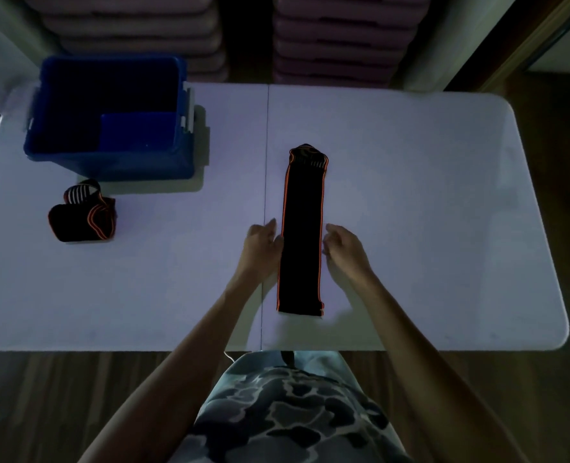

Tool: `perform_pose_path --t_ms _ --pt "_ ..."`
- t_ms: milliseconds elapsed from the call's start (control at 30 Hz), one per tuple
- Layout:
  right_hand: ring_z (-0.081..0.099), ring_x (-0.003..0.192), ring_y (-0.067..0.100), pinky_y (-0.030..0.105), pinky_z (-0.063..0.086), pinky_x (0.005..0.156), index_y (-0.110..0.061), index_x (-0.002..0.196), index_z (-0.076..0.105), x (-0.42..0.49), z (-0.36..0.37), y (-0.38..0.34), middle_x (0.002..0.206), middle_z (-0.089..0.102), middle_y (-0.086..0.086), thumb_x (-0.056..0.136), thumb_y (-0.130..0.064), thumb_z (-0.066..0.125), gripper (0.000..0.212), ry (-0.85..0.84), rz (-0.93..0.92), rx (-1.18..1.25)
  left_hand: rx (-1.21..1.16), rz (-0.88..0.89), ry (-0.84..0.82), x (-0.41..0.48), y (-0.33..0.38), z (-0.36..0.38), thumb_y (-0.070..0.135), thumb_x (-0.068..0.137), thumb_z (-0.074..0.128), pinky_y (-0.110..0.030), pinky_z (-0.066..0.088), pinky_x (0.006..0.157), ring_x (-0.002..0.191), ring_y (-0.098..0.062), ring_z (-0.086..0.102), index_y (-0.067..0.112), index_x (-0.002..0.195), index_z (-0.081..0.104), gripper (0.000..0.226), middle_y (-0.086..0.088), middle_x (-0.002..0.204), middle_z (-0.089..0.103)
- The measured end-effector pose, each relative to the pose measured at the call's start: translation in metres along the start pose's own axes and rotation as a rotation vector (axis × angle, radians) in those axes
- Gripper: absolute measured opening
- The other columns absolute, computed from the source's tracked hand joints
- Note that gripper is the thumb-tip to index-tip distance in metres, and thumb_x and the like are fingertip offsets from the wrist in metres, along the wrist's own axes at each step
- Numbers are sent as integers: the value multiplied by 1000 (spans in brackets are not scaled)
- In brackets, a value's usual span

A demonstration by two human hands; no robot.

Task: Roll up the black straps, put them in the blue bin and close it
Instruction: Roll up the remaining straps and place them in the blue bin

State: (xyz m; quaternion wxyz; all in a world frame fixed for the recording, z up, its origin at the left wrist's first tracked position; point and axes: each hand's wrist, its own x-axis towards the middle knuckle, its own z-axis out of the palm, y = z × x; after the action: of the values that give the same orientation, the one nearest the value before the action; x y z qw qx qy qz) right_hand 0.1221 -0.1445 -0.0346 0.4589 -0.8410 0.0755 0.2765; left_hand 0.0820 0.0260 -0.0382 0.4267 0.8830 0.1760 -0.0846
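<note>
A long black strap with orange edges [301,235] lies flat and straight on the white table [427,212], running away from me, its far end folded into a small lump. My left hand [262,246] rests at its left edge and my right hand [343,246] hovers at its right edge, fingers loosely apart, neither gripping it. A second black strap [82,215], loosely rolled, sits at the left, just in front of the open blue bin [109,165]. The bin's inside looks dark, with a lighter blue panel in its near right part.
Stacks of pinkish flat items [337,38] stand behind the table. The table's near edge runs just in front of my body. A centre seam [265,162] crosses the tabletop. The bin has a grey latch on its right side [190,111].
</note>
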Motion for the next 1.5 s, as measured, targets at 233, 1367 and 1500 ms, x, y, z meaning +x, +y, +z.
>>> perform_pose_path --t_ms 233,1367,1500 --pt "64 103 28 44 50 95 -2 106 67 7 -1 -32 111 69 15 88 -7 41 32 102 19 84 18 2 9 42 6 9 13 75 36 -39 47 60 69 -42 54 9 100 63 37 -22 69 50" --pt "60 106 10 29 52 88 -20 118 63 -109 18 83 117 67 -3 85 -33 69 36 65 -591 -374 149 404 -97 -109 -51 -5 30 84 57 -40 50 95 114 -21 58 15 124 58 42 -6 124 64" --pt "62 99 10 21 47 82 -22 114 67 -96 13 80 109 69 -5 87 -31 66 28 14 -442 -309 110 387 -126 -102 -52 -2 18 85 61 -16 43 88 100 -21 65 13 114 66 30 -7 109 71"
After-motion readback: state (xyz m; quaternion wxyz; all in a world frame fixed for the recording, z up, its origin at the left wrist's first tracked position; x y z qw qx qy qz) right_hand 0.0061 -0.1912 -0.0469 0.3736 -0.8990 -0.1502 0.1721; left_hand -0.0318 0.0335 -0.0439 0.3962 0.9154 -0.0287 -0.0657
